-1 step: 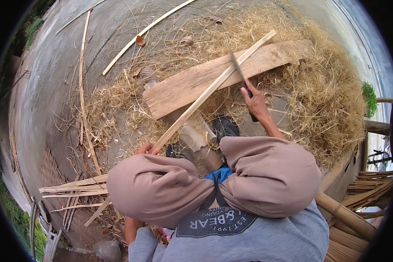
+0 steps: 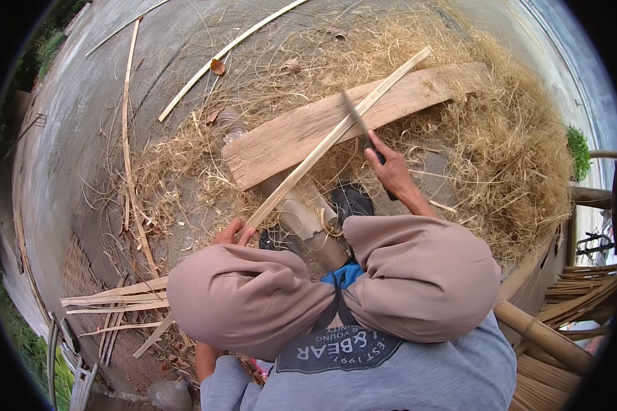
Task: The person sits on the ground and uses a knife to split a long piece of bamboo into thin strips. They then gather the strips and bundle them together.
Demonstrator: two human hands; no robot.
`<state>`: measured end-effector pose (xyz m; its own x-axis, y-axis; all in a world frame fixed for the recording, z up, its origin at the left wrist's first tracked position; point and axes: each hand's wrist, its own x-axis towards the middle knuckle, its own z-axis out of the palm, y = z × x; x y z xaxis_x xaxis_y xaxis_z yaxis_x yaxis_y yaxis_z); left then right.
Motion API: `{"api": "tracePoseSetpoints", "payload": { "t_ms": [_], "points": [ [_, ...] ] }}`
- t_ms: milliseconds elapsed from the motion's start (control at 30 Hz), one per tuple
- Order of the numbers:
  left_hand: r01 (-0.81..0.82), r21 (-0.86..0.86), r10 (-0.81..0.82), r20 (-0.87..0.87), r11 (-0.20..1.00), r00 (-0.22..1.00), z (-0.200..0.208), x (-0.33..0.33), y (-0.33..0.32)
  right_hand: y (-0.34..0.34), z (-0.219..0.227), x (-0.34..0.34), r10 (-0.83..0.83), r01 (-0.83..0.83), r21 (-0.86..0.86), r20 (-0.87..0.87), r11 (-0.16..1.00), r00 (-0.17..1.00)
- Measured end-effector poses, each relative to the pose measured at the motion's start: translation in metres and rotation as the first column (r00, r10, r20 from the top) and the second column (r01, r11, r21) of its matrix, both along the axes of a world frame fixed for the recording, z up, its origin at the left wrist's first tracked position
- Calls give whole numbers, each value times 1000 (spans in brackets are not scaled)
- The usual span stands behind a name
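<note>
Close by my left knee, my left hand (image 2: 232,233) is closed around the near end of a long pale split-bamboo strip (image 2: 307,163). The strip slants away to the upper right, across a broad wooden board (image 2: 281,147). My right hand (image 2: 399,177) grips the dark handle of a knife (image 2: 354,111). Its blade crosses the strip over the board, tip pointing to the far left. Whether the edge bites into the bamboo I cannot tell. The board's left part lies over a bamboo pole (image 2: 298,214) between my feet.
Curly bamboo shavings (image 2: 514,137) are heaped around the board, thickest at the right. Loose strips (image 2: 127,130) lie on the ground at the left, with a bundle of strips (image 2: 120,296) beside my left knee. Thick bamboo poles (image 2: 541,335) and bundled thin sticks (image 2: 586,298) are at the right.
The knife and my right hand have shifted left and slightly nearer along the strip. My left hand has risen slightly from behind the knee, still holding the strip.
</note>
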<state>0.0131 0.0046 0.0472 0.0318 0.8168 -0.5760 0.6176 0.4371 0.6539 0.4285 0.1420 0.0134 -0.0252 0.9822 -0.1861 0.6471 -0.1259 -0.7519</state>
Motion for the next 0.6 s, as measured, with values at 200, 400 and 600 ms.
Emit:
{"api": "tracePoseSetpoints", "payload": {
  "t_ms": [200,400,600],
  "points": [
    [123,509,36,-292,852,956,-29,56,42,-62,30,-53,541,-570,18,294,821,788],
    [187,493,-29,-310,850,950,-37,61,42,-48,0,-19,427,-477,95,322,874,845],
    [190,452,-32,-335,871,942,-31,29,14,29,-30,52,29,-90,215,273,972,962]
  ]
}}
